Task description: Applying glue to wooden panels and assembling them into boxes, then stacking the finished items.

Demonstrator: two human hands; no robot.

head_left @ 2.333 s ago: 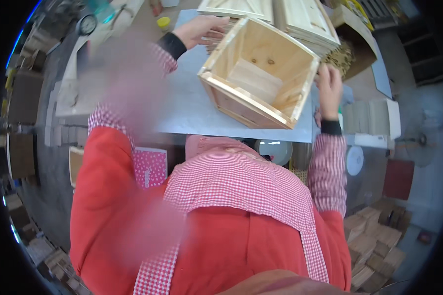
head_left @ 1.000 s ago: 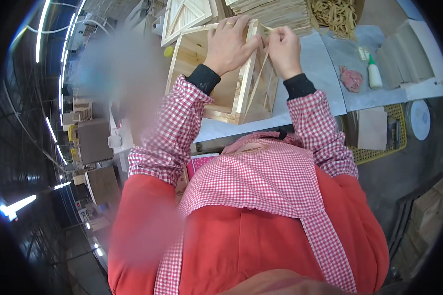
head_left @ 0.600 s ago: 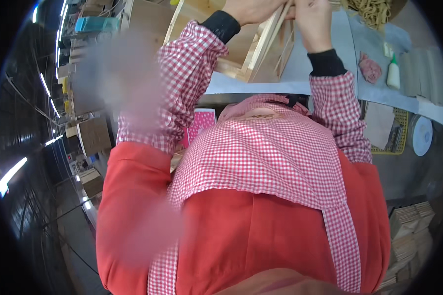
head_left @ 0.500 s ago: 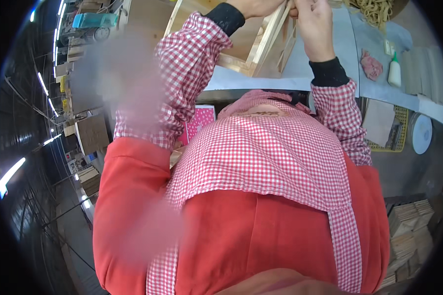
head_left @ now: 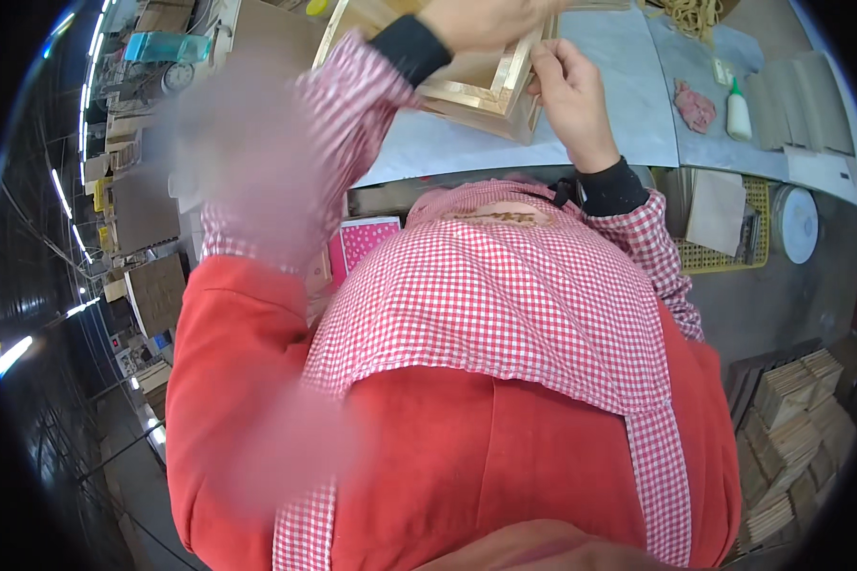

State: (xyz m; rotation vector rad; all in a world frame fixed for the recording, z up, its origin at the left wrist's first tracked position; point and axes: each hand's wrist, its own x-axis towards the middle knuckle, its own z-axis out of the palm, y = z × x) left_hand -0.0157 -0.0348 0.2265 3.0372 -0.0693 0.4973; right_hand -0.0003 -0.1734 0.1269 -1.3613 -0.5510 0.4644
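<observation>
A pale, unfinished wooden box [head_left: 519, 112] with an open frame-like top rests on the table in front of me. My left hand [head_left: 490, 21] reaches across above it. Motion smears that hand, and its fingers run up to the picture's top edge, so their grip cannot be made out. Beside the box's right side is my right hand [head_left: 579, 109], thumb and curled fingers pinching the edge near the corner. Both arms wear red checked sleeves with black cuffs.
On the table's right lie a pink crumpled cloth [head_left: 695, 107], a white glue bottle with green tip [head_left: 738, 114] and grey boards [head_left: 809, 105]. Yellowish strips [head_left: 690, 17] are heaped at the far right. Below stand a yellow basket [head_left: 754, 224], a round white lid [head_left: 795, 226] and stacked wood pieces [head_left: 786, 447].
My left hand has moved from the box's top edge to over the box, toward the right. My right hand has come lower and nearer to me, beside the box's corner. The view has shifted slightly.
</observation>
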